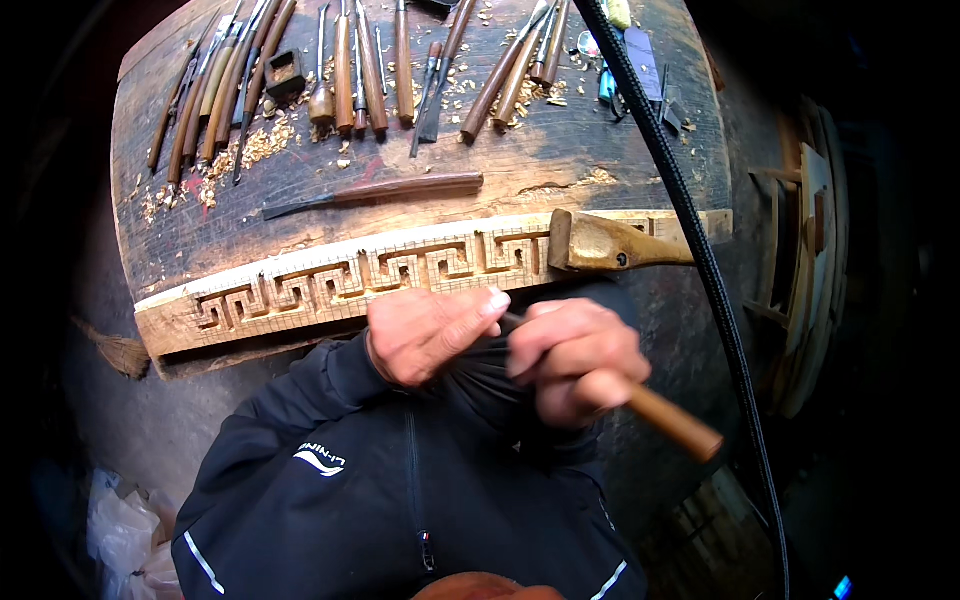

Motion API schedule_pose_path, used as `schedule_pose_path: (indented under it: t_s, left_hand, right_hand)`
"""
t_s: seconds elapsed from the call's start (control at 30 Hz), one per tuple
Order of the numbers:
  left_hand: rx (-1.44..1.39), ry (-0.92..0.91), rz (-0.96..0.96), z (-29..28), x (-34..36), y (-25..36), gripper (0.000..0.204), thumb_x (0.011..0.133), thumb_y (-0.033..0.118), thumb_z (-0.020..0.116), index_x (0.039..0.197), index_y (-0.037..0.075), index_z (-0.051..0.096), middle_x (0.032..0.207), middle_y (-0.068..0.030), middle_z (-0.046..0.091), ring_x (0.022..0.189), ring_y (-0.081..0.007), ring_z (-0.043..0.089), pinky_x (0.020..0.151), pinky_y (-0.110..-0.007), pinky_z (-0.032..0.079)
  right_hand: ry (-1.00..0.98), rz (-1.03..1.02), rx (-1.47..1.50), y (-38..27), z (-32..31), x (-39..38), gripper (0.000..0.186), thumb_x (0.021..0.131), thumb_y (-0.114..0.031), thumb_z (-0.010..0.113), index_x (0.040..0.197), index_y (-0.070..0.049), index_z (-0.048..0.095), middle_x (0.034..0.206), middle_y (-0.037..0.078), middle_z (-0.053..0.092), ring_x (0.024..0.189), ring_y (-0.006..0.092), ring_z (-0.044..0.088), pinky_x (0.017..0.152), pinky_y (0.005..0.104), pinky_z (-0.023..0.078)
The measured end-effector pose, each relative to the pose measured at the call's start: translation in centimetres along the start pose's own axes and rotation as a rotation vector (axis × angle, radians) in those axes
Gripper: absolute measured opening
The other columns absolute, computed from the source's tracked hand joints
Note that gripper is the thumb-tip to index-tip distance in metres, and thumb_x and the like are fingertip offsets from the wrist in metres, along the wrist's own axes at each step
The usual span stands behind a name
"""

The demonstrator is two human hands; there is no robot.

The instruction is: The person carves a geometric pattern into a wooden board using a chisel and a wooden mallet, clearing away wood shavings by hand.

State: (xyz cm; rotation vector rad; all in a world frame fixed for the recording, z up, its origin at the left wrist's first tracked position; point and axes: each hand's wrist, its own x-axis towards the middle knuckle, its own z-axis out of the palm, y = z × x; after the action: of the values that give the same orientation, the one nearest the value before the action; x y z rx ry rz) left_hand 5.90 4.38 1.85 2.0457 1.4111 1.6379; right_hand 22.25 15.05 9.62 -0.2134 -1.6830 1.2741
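Note:
My right hand (578,362) is closed around a chisel with a brown wooden handle (675,422), held at a slant. My left hand (428,336) is closed at the chisel's metal end, its thumb on it; the tip is hidden. Just beyond my hands lies a long wooden board (170,325) carved with an angular key pattern over pencilled grid lines. A wooden mallet (610,248) rests across the board's right part. Another chisel with a wooden handle (410,186) lies loose behind the board.
The worn workbench (150,230) carries several carving tools (345,75), shavings, a small dark block (285,75) and small items (640,70). A black cable (700,260) crosses the right side. Wooden pieces (810,270) stand at right, a brush (120,350) and plastic bags (125,530) at left.

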Motion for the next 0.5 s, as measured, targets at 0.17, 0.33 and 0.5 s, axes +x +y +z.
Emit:
schedule_pose_path:
  t_s: [0.17, 0.33, 0.5]
  left_hand:
    - [0.176, 0.161, -0.139, -1.4, -0.7, -1.7, 0.037, 0.088, -0.001, 0.09, 0.124, 0.0, 0.082, 0.098, -0.013, 0.086, 0.077, -0.0243, 0.084, 0.06, -0.035, 0.063]
    - [0.284, 0.026, 0.061, -0.8, -1.2, -1.2, 0.029, 0.09, 0.01, 0.088, 0.118, 0.002, 0.084, 0.097, -0.0072, 0.084, 0.073, -0.0174, 0.078, 0.058, -0.03, 0.055]
    - [0.334, 0.049, -0.083, -0.6, 0.1, -0.9, 0.054, 0.092, 0.035, 0.092, 0.132, 0.001, 0.08, 0.125, -0.015, 0.082, 0.111, -0.0316, 0.08, 0.095, -0.043, 0.065]
  right_hand:
    - [0.203, 0.267, 0.129, -0.4, -0.7, 3.0, 0.063, 0.124, -0.058, 0.042, 0.081, -0.012, 0.041, 0.073, 0.014, 0.059, 0.051, 0.019, 0.046, 0.053, 0.0308, 0.042]
    - [0.04, 0.145, -0.471, 2.5, -1.7, 7.7, 0.072, 0.117, -0.063, 0.053, 0.094, 0.003, 0.07, 0.094, 0.016, 0.077, 0.076, 0.0198, 0.067, 0.072, 0.0335, 0.052]
    - [-0.01, 0.174, -0.444, 5.4, -2.0, 13.4, 0.056, 0.124, -0.045, 0.055, 0.099, -0.001, 0.079, 0.075, 0.004, 0.067, 0.059, 0.0056, 0.056, 0.051, 0.0247, 0.036]
